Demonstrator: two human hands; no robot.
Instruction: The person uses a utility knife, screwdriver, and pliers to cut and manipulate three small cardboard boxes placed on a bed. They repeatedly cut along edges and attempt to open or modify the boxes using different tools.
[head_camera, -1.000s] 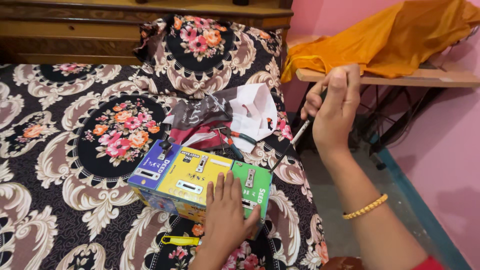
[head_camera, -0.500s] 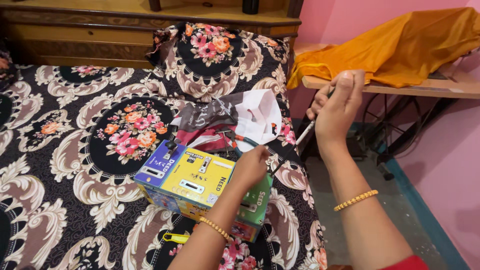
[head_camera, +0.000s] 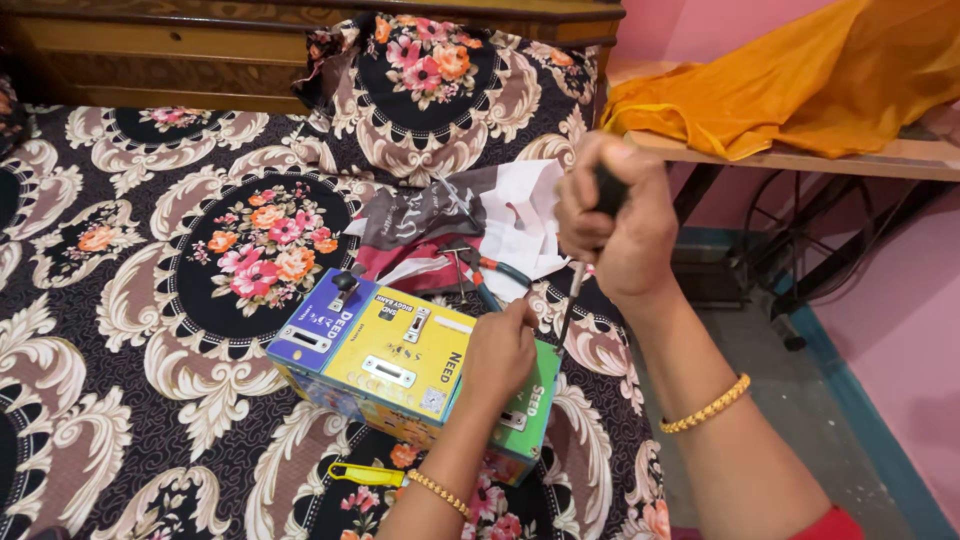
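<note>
A flat three-part box (head_camera: 395, 355), blue, yellow and green on top with small metal latches, lies on a floral bedspread (head_camera: 150, 300). My left hand (head_camera: 500, 350) rests on the green section with its fingers bunched, pinching at something too small to make out. My right hand (head_camera: 610, 225) is fisted around the dark handle of a screwdriver (head_camera: 570, 300). Its thin shaft points down and the tip sits beside my left fingertips at the far edge of the green section.
Behind the box lie a crumpled white and dark cloth bag (head_camera: 470, 220) and pliers with orange and teal handles (head_camera: 490, 275). A yellow tool (head_camera: 365, 475) lies in front of the box. A wooden table (head_camera: 800, 160) draped in orange cloth (head_camera: 790, 80) stands at right.
My right hand came down and left, changing from a fingertip hold to a fist on the screwdriver handle, now upright over the box. My left hand lifted from flat to a pinch at the green section.
</note>
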